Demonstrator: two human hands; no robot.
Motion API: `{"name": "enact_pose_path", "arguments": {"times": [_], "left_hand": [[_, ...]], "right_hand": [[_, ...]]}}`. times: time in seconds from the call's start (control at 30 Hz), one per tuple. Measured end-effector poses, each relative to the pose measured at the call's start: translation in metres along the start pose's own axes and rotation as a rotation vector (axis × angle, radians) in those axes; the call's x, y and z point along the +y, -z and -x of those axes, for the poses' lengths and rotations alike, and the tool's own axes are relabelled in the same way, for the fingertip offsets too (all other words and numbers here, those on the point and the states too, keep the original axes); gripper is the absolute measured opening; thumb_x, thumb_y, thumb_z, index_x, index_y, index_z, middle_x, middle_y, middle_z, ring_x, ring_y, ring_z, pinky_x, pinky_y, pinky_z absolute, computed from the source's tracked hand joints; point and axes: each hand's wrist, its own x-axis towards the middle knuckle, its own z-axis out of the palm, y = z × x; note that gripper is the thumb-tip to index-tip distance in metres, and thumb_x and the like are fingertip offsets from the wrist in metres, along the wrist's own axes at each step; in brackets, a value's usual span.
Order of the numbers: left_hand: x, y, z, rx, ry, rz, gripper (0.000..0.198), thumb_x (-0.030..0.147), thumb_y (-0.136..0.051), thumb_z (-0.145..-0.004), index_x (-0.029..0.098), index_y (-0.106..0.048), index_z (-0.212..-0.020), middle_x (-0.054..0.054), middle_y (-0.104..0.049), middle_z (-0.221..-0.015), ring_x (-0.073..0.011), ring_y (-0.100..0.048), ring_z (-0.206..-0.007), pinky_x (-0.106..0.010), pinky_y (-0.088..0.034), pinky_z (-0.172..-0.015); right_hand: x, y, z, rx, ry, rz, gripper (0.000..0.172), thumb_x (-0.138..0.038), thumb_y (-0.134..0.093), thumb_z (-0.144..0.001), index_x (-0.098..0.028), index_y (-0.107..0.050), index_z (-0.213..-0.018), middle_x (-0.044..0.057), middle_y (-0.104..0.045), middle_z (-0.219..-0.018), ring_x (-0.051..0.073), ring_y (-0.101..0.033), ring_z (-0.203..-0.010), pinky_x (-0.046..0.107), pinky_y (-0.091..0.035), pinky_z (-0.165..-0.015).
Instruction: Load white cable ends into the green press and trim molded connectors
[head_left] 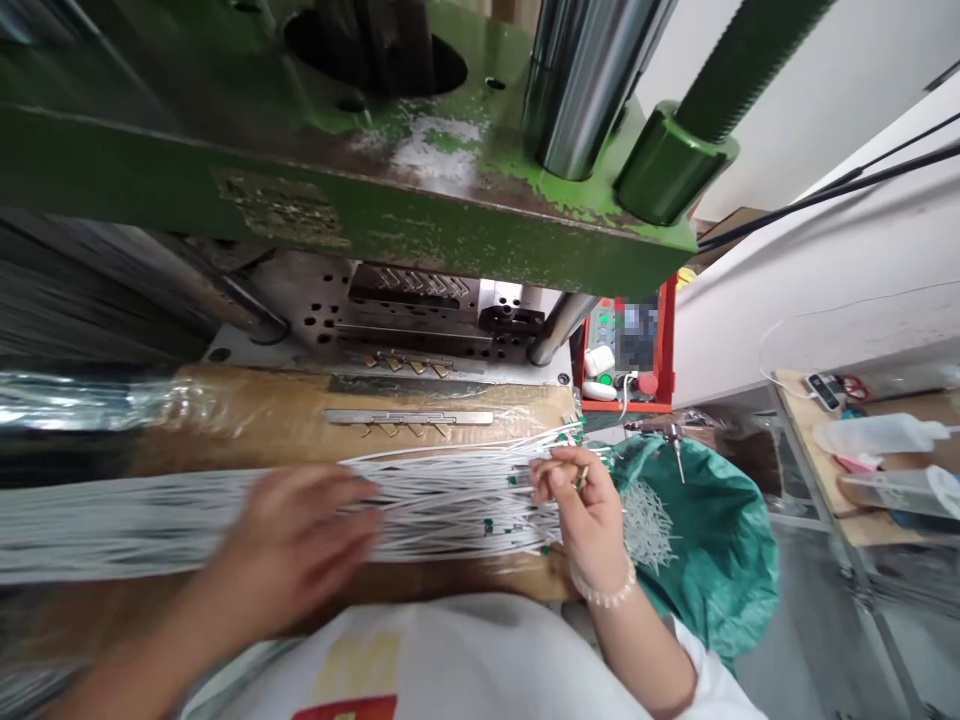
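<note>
A wide bundle of thin white cables (435,520) lies across the work surface, with small green connectors near its right end. My left hand (315,540) is over the middle of the bundle, its fingers stretched out and slightly blurred. At the right end, above the green-tipped cable ends, my right hand (589,510) has its thumb and fingers pinched together. What lies between them is too small to make out. Behind the cables rests a metal strip fixture (409,417) with several angled brass-coloured pieces. A similar strip (409,365) sits on the press bed.
A green press (450,215) with steel columns stands over a metal die bed (315,325). Brown tape covers the work surface (247,405). To the right are a red control box (666,350), a green bag (727,540) holding white scraps, and a side table (806,440) with bottles.
</note>
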Motion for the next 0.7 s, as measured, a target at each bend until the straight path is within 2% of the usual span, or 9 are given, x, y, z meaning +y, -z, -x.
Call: {"name": "enact_pose_path", "arguments": {"times": [0.07,0.13,0.23,0.33,0.43,0.57,0.7], "left_hand": [[0.012,-0.025,-0.014,-0.02,-0.125,0.059,0.012,0.024,-0.054,-0.09,0.026,-0.065,-0.092,0.006,-0.064,-0.104,-0.0154,-0.047,-0.108,-0.034,-0.029,-0.104],[0.026,-0.045,-0.023,-0.088,-0.189,0.037,0.01,0.021,-0.055,-0.089,0.024,-0.064,-0.09,0.005,-0.064,-0.106,-0.0171,-0.047,-0.109,-0.036,-0.029,-0.105],[0.038,-0.059,-0.027,-0.142,-0.162,-0.037,0.006,0.02,-0.058,-0.087,0.022,-0.063,-0.087,0.001,-0.063,-0.11,-0.0192,-0.047,-0.111,-0.038,-0.031,-0.104],[0.043,-0.063,-0.025,-0.154,-0.093,-0.075,0.008,0.017,-0.056,-0.087,0.02,-0.063,-0.089,-0.001,-0.062,-0.115,-0.0211,-0.045,-0.115,-0.039,-0.032,-0.101],[0.047,-0.065,-0.025,-0.135,-0.039,-0.082,0.007,0.017,-0.057,-0.086,0.019,-0.063,-0.083,-0.002,-0.061,-0.116,-0.0218,-0.046,-0.113,-0.039,-0.034,-0.096],[0.05,-0.067,-0.03,-0.164,-0.073,-0.122,0.006,0.014,-0.059,-0.082,0.018,-0.061,-0.078,-0.002,-0.062,-0.112,-0.0219,-0.047,-0.112,-0.039,-0.034,-0.095],[0.048,-0.059,-0.034,-0.148,-0.08,-0.083,0.009,0.012,-0.053,-0.08,0.018,-0.058,-0.078,-0.001,-0.063,-0.099,-0.021,-0.049,-0.108,-0.037,-0.034,-0.094]], "right_hand": [[0.0,0.002,-0.002,0.063,0.047,0.293,0.023,-0.025,-0.055,-0.091,-0.023,-0.052,-0.114,0.005,-0.063,-0.093,0.018,-0.06,-0.091,0.04,-0.047,-0.088],[-0.002,0.007,0.002,0.121,0.133,0.609,0.032,-0.027,-0.056,-0.09,-0.021,-0.05,-0.12,0.01,-0.057,-0.112,0.021,-0.053,-0.107,0.044,-0.042,-0.095],[-0.008,0.011,0.016,0.2,0.283,0.92,0.031,-0.027,-0.053,-0.09,-0.02,-0.05,-0.12,0.012,-0.05,-0.12,0.025,-0.045,-0.115,0.049,-0.037,-0.097],[-0.011,0.008,0.029,0.218,0.37,0.97,0.021,-0.021,-0.051,-0.09,-0.019,-0.054,-0.111,0.01,-0.052,-0.114,0.024,-0.045,-0.112,0.049,-0.036,-0.095],[-0.01,0.0,0.033,0.206,0.387,0.94,0.014,-0.019,-0.051,-0.09,-0.019,-0.056,-0.103,0.009,-0.052,-0.111,0.023,-0.047,-0.109,0.047,-0.037,-0.093],[-0.007,-0.007,0.034,0.181,0.362,0.876,0.014,-0.018,-0.049,-0.091,-0.019,-0.057,-0.102,0.008,-0.052,-0.109,0.022,-0.047,-0.108,0.045,-0.037,-0.093],[-0.012,-0.002,0.043,0.182,0.361,0.841,0.016,-0.015,-0.05,-0.089,-0.021,-0.057,-0.102,0.008,-0.052,-0.109,0.023,-0.048,-0.107,0.045,-0.037,-0.092]]}}
